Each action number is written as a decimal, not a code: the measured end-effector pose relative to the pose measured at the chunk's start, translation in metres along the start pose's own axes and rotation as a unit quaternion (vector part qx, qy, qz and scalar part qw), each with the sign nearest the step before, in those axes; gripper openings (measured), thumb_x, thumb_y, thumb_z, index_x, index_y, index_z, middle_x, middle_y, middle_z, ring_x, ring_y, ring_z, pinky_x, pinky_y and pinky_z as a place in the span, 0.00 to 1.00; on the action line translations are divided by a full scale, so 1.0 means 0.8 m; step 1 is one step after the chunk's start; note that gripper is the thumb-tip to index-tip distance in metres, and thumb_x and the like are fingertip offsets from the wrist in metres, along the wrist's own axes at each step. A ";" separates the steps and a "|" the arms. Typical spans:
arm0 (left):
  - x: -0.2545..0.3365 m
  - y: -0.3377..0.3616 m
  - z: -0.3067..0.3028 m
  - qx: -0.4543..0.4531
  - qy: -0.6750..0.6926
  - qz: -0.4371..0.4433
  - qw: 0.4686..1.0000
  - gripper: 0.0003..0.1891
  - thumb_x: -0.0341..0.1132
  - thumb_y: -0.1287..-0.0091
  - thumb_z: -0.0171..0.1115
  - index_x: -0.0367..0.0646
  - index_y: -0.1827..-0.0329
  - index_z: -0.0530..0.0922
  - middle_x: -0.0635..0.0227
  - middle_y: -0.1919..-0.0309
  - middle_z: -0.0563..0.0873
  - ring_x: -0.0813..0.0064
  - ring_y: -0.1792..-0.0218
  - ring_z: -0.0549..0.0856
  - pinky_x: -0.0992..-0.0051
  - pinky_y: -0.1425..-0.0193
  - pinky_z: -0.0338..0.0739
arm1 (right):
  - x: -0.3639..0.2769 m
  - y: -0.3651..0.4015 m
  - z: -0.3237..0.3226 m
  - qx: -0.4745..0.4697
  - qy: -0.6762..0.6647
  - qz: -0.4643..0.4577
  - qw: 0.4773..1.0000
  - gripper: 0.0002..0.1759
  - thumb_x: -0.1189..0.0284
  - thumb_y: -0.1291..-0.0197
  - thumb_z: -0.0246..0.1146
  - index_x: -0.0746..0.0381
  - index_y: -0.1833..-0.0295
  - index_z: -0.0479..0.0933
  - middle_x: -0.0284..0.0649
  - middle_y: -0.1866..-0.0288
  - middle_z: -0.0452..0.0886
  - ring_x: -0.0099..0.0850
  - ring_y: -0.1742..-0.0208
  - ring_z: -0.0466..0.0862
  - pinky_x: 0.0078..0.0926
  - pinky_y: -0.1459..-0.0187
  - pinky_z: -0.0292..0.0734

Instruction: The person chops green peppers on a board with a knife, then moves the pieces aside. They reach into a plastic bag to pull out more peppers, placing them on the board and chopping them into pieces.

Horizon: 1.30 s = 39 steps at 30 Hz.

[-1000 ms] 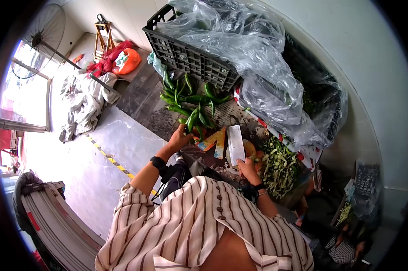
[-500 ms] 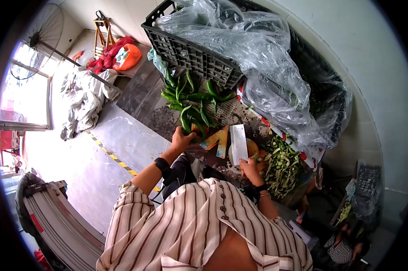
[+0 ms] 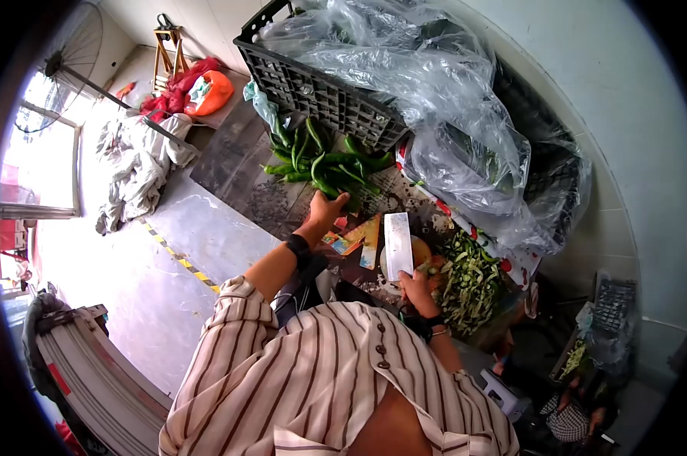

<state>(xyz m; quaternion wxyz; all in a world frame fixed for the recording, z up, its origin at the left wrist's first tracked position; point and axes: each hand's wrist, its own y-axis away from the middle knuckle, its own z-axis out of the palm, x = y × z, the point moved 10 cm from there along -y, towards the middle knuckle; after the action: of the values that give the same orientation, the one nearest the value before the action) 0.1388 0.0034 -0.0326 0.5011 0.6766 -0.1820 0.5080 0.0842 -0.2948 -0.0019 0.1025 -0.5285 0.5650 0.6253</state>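
Observation:
My left hand (image 3: 327,210) is at the near edge of a pile of long green peppers (image 3: 330,161), with its fingers closed on the peppers at the front. Part of what it grips is hidden by the fingers. In my right hand (image 3: 418,292) is a cleaver (image 3: 398,247), its broad pale blade pointing away from me. Under the blade lies a round board (image 3: 421,253), only partly showing. To the right of the cleaver spreads a heap of chopped green pepper (image 3: 472,285). Colourful cardboard pieces (image 3: 368,242) lie between my hands.
A black plastic crate (image 3: 324,87) stands behind the peppers, with clear plastic sheeting (image 3: 465,114) draped over it. An orange bag (image 3: 210,93) and crumpled pale cloth (image 3: 142,159) lie to the left. Another person (image 3: 568,416) is at the lower right.
My left hand has moved forward and right, and the peppers by it are now closer to the rest of the pile. My right hand still holds the cleaver in nearly the same place.

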 end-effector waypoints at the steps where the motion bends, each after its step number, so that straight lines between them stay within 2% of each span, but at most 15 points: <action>1: -0.001 -0.007 0.003 -0.004 0.010 -0.005 1.000 0.19 0.34 0.42 0.67 0.31 0.56 0.70 0.58 0.63 0.81 0.70 0.67 0.84 0.74 0.70 0.83 | -0.001 0.001 0.000 0.001 0.000 0.001 1.000 0.17 0.65 0.36 0.53 0.62 0.76 0.66 0.32 0.86 0.67 0.23 0.88 0.70 0.25 0.83 0.68; 9: 0.017 -0.006 0.010 -0.030 0.069 -0.028 0.997 0.17 0.32 0.41 0.65 0.31 0.55 0.70 0.59 0.63 0.82 0.70 0.67 0.84 0.76 0.69 0.83 | -0.011 0.004 -0.003 0.008 0.020 -0.015 1.000 0.19 0.65 0.36 0.53 0.63 0.79 0.65 0.33 0.88 0.66 0.23 0.90 0.68 0.24 0.84 0.67; 12: 0.014 0.011 -0.005 -0.066 0.035 -0.003 0.997 0.19 0.31 0.43 0.66 0.32 0.53 0.70 0.60 0.65 0.82 0.72 0.66 0.84 0.75 0.69 0.82 | -0.002 -0.001 -0.002 0.005 0.006 -0.025 1.000 0.19 0.65 0.36 0.53 0.62 0.78 0.65 0.33 0.88 0.67 0.23 0.90 0.68 0.23 0.84 0.67; 13: 0.023 0.019 -0.010 -0.068 -0.069 0.033 0.995 0.22 0.31 0.44 0.67 0.32 0.51 0.69 0.58 0.64 0.83 0.71 0.66 0.84 0.73 0.68 0.81 | -0.002 -0.001 -0.002 0.004 0.006 -0.026 1.000 0.19 0.65 0.36 0.53 0.62 0.78 0.65 0.33 0.88 0.67 0.23 0.90 0.68 0.23 0.84 0.67; 15: 0.040 0.050 -0.028 -0.049 -0.310 0.156 0.936 0.28 0.34 0.48 0.68 0.38 0.44 0.68 0.56 0.62 0.84 0.63 0.64 0.84 0.66 0.62 0.77 | 0.000 -0.002 -0.003 0.004 -0.001 -0.015 1.000 0.19 0.65 0.37 0.54 0.62 0.78 0.65 0.32 0.88 0.67 0.23 0.90 0.69 0.23 0.84 0.67; 16: 0.050 0.061 -0.032 -0.048 -0.310 0.155 0.937 0.28 0.34 0.48 0.68 0.38 0.44 0.68 0.56 0.62 0.84 0.63 0.64 0.84 0.66 0.62 0.77 | 0.004 -0.004 -0.004 0.002 0.000 -0.014 1.000 0.19 0.65 0.37 0.54 0.62 0.78 0.65 0.32 0.88 0.67 0.23 0.90 0.69 0.23 0.84 0.67; 18: 0.059 0.083 -0.021 -0.095 -0.464 0.173 0.864 0.29 0.39 0.47 0.65 0.43 0.41 0.67 0.56 0.60 0.83 0.54 0.61 0.83 0.61 0.57 0.75 | 0.005 -0.007 -0.005 0.002 -0.004 -0.028 1.000 0.18 0.65 0.37 0.54 0.62 0.77 0.65 0.32 0.87 0.67 0.22 0.90 0.69 0.23 0.85 0.66; 20: 0.055 0.085 -0.016 -0.098 -0.484 0.183 0.850 0.27 0.41 0.45 0.62 0.47 0.41 0.68 0.58 0.58 0.83 0.54 0.58 0.81 0.61 0.57 0.75 | 0.008 -0.008 -0.006 0.000 0.002 -0.019 1.000 0.17 0.65 0.37 0.54 0.63 0.76 0.66 0.32 0.87 0.67 0.22 0.90 0.69 0.23 0.85 0.66; 23: 0.075 0.096 0.016 -0.053 -0.526 0.381 0.759 0.23 0.36 0.47 0.62 0.49 0.46 0.74 0.64 0.56 0.81 0.61 0.53 0.78 0.66 0.52 0.72 | 0.005 -0.007 -0.006 -0.003 0.007 -0.006 1.000 0.15 0.66 0.37 0.55 0.63 0.74 0.66 0.32 0.86 0.68 0.22 0.89 0.69 0.23 0.85 0.67; 24: 0.077 0.095 0.019 -0.051 -0.523 0.380 0.761 0.23 0.36 0.47 0.62 0.49 0.46 0.74 0.64 0.56 0.81 0.61 0.53 0.78 0.66 0.52 0.72 | 0.005 -0.007 -0.006 -0.004 0.005 -0.001 1.000 0.15 0.67 0.38 0.55 0.64 0.73 0.66 0.32 0.85 0.68 0.23 0.89 0.70 0.24 0.85 0.67; 26: 0.070 0.107 0.050 -0.109 -0.599 0.422 0.672 0.24 0.32 0.50 0.63 0.51 0.46 0.75 0.70 0.55 0.80 0.64 0.50 0.75 0.69 0.49 0.70 | 0.013 -0.010 -0.007 -0.004 -0.001 -0.004 1.000 0.14 0.67 0.38 0.55 0.64 0.72 0.67 0.32 0.85 0.68 0.23 0.89 0.70 0.24 0.84 0.67; 31: 0.069 0.108 0.055 -0.109 -0.521 0.441 0.722 0.29 0.27 0.53 0.62 0.54 0.43 0.73 0.73 0.54 0.78 0.66 0.49 0.72 0.70 0.45 0.67 | 0.011 -0.007 -0.013 0.016 0.033 -0.004 0.999 0.13 0.68 0.38 0.56 0.64 0.71 0.66 0.32 0.84 0.68 0.23 0.89 0.69 0.24 0.84 0.68; 34: 0.078 0.122 0.050 -0.106 -0.521 0.446 0.720 0.28 0.34 0.47 0.63 0.51 0.39 0.70 0.69 0.53 0.77 0.65 0.48 0.72 0.67 0.47 0.69 | 0.009 -0.003 -0.018 0.030 0.020 -0.011 0.999 0.13 0.68 0.38 0.56 0.64 0.72 0.65 0.32 0.84 0.68 0.23 0.89 0.70 0.24 0.84 0.67; 37: 0.070 0.115 0.046 -0.129 -0.518 0.328 0.779 0.27 0.37 0.43 0.61 0.51 0.38 0.68 0.63 0.51 0.77 0.60 0.50 0.75 0.64 0.53 0.73 | 0.018 -0.005 -0.021 0.038 -0.007 0.005 0.999 0.14 0.67 0.39 0.56 0.63 0.72 0.65 0.32 0.84 0.68 0.22 0.88 0.70 0.24 0.84 0.67; 39: 0.040 0.105 0.053 -0.191 -0.533 0.173 0.806 0.27 0.42 0.39 0.57 0.51 0.36 0.65 0.58 0.52 0.76 0.57 0.52 0.78 0.61 0.58 0.75 | 0.015 -0.007 -0.023 0.039 0.003 -0.004 0.999 0.16 0.66 0.39 0.56 0.68 0.70 0.67 0.36 0.85 0.68 0.26 0.89 0.70 0.27 0.85 0.67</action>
<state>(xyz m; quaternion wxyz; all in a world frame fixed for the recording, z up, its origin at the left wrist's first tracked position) 0.1103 -0.0610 0.0375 0.3479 0.6891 -0.6277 0.1003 0.0930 -0.3133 -0.0112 0.1236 -0.5287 0.5868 0.6007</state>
